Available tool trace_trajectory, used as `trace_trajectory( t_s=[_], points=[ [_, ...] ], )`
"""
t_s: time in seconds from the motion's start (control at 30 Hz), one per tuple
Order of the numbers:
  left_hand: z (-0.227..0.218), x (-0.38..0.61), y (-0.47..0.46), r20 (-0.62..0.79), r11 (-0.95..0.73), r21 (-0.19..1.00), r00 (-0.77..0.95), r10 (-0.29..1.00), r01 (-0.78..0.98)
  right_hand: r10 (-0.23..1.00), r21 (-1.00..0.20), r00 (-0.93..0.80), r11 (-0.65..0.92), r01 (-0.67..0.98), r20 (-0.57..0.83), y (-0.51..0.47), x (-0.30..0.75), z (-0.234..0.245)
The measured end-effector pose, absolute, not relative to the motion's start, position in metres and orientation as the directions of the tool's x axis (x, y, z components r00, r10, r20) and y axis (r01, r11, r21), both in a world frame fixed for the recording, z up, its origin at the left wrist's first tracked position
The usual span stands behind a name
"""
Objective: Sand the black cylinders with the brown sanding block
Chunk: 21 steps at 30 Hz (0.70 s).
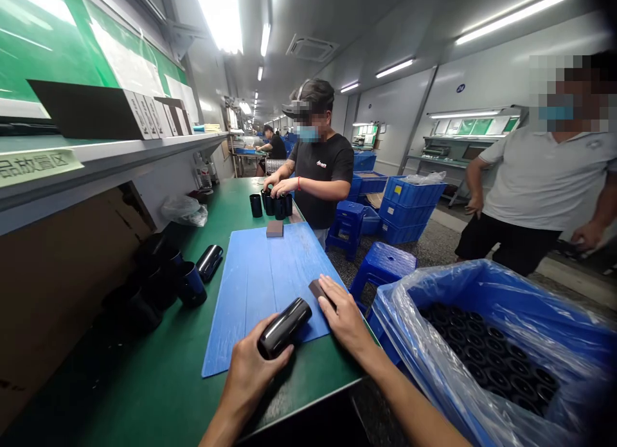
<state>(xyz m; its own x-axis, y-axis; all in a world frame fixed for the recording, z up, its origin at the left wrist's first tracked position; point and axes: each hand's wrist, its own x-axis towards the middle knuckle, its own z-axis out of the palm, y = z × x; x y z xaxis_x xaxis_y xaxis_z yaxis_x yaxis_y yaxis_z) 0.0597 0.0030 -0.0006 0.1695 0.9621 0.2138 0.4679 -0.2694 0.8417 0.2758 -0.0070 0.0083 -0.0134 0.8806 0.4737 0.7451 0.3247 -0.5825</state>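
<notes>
Gripping a glossy black cylinder (pixel 284 328) in your curled left hand (pixel 250 376), you hold a brown rectangular sanding block (pixel 317 290) under your half-open right hand (pixel 344 318) at the edge of the blue plastic mat (pixel 255 286).

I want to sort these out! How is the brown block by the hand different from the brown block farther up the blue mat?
The near block is touched by the right hand, but the far block has no hand on it. The near block sits by the right edge of the blue mat, while the far block sits at its top end. Both are brown and block-shaped.
</notes>
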Motion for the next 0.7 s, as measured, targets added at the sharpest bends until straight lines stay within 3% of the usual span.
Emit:
trace_trajectory(
  t_s=[0.27,0.43,0.53,0.6,0.7],
  points=[
    [0.009,0.052,-0.003,0.218,-0.248,0.942,0.147,0.965,0.225,0.863,-0.638,0.035,0.346,0.688,0.505,0.020,0.281,-0.004],
    [0.009,0.052,-0.007,0.218,-0.245,0.950,0.150,0.964,0.193,0.838,-0.711,0.125,0.360,0.604,0.530,0.004,0.274,0.008],
    [0.009,0.051,-0.007,0.234,-0.265,0.937,0.153,0.960,0.226,0.833,-0.720,0.075,0.424,0.550,0.548,-0.009,0.276,0.030],
    [0.011,0.052,-0.007,0.249,-0.289,0.920,0.174,0.953,0.264,0.814,-0.600,-0.119,0.509,0.618,0.568,-0.019,0.280,0.049],
    [0.019,0.069,-0.011,0.290,-0.361,0.875,0.248,0.925,0.324,0.734,-0.276,-0.486,0.648,0.710,0.473,-0.043,0.286,0.072]
  ],
)
